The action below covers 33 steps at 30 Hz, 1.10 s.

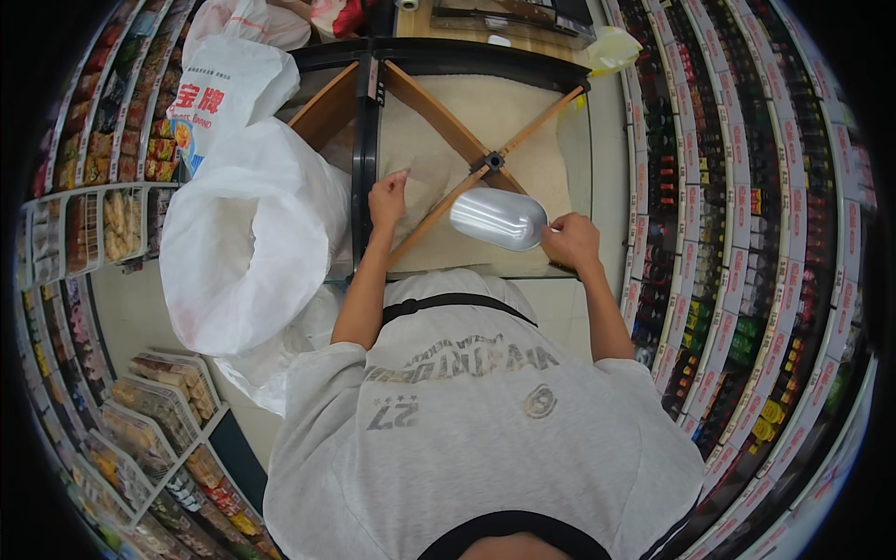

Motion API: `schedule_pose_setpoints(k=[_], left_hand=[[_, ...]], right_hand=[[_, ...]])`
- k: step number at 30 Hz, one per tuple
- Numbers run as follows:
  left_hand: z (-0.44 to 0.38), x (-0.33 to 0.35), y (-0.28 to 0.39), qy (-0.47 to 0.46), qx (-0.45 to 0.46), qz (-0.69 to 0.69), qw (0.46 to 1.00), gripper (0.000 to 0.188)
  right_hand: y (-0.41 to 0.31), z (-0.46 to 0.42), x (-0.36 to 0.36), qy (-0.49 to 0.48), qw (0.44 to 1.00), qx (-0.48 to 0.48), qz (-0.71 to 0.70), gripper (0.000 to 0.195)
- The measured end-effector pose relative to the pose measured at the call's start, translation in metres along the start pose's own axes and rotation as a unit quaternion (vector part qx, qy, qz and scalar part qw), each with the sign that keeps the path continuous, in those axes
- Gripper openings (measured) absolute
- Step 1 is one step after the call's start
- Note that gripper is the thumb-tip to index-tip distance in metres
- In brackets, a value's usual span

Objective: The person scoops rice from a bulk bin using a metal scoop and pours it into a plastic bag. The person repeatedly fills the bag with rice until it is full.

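Note:
My right hand (572, 241) grips the handle of a shiny metal scoop (498, 218), which is over the near part of a bin of pale grain, apparently rice (434, 105). The scoop's rounded underside faces up. Two wooden slats (441, 115) cross above the grain and meet at a black hub (494, 162). My left hand (387, 201) is at the bin's left side, near the black divider (365, 154), with its fingers curled together. A faint translucent patch lies beside these fingertips; whether they pinch anything is unclear.
A large white woven sack (294, 168) with a rolled-open mouth stands left of the bin, before a printed sack (231, 91). Bottle shelves (700, 210) line the right side. Snack shelves (112, 112) and packaged-food racks (154, 406) are on the left. A yellow bag (614, 50) hangs at the far right corner.

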<state>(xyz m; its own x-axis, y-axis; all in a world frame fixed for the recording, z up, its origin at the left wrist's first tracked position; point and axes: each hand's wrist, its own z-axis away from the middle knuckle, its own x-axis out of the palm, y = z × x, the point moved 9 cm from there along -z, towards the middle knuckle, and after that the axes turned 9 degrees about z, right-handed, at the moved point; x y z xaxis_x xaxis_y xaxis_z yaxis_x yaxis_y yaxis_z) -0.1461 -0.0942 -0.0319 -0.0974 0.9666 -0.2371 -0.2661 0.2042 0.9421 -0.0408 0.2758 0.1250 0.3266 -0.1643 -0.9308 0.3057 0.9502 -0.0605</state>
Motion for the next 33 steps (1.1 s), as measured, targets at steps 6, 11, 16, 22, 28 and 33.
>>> schedule_pose_setpoints(k=[6,11,16,22,28,33], left_hand=[[0.01,0.009,-0.001,-0.013,-0.037,-0.035,0.999,0.035],[0.018,0.01,-0.002,-0.033,-0.07,-0.072,0.994,0.035],[0.021,0.006,-0.005,-0.017,-0.073,-0.09,0.993,0.035],[0.032,0.004,0.008,0.012,-0.057,-0.092,0.994,0.034],[0.032,0.0,-0.006,0.022,-0.078,-0.064,0.995,0.034],[0.035,0.001,-0.005,0.011,-0.064,-0.032,0.997,0.034]], right_hand=[[0.029,-0.018,0.116,-0.053,0.996,-0.046,0.06,0.028],[-0.022,-0.041,0.223,-0.045,0.996,-0.069,0.028,0.025],[-0.004,-0.043,0.252,-0.097,0.995,0.003,0.008,0.027],[0.057,-0.025,0.226,-0.041,0.998,-0.019,-0.046,0.029],[0.094,-0.009,0.219,0.003,0.981,-0.043,-0.191,0.026],[0.105,-0.002,0.215,0.033,0.95,-0.074,-0.302,0.02]])
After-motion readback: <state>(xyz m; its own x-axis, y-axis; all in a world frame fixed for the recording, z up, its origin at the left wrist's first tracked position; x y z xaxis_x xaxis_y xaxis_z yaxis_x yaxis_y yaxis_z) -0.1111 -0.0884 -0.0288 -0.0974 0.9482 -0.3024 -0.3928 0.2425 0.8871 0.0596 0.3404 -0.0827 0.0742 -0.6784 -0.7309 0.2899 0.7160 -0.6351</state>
